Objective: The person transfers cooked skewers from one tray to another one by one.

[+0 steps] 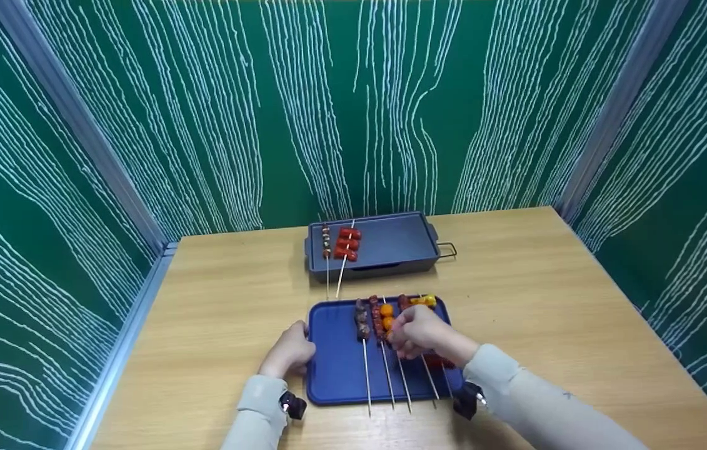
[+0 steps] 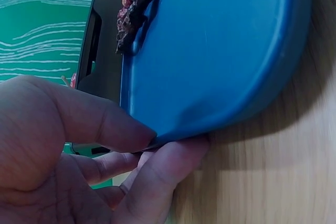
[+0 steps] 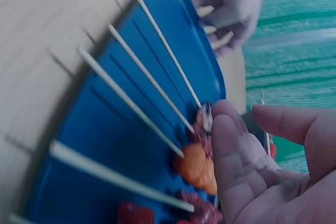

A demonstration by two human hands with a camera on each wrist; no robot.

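Note:
A blue tray lies on the table, with my left hand at its left edge. In the left wrist view the thumb and fingers pinch the tray's rim. Several skewers lie side by side on the tray, sticks over its near edge: dark meat, red pieces, orange balls, and others partly behind my right hand. That hand is above the skewers, fingers bent loosely. In the right wrist view its thumb and fingers stand apart with nothing between them, near the orange balls.
Behind the tray stands a dark grill pan with a wire handle on its right. On its left part lie a skewer of red sausage pieces and a thinner mixed skewer. Green patterned walls enclose the wooden table.

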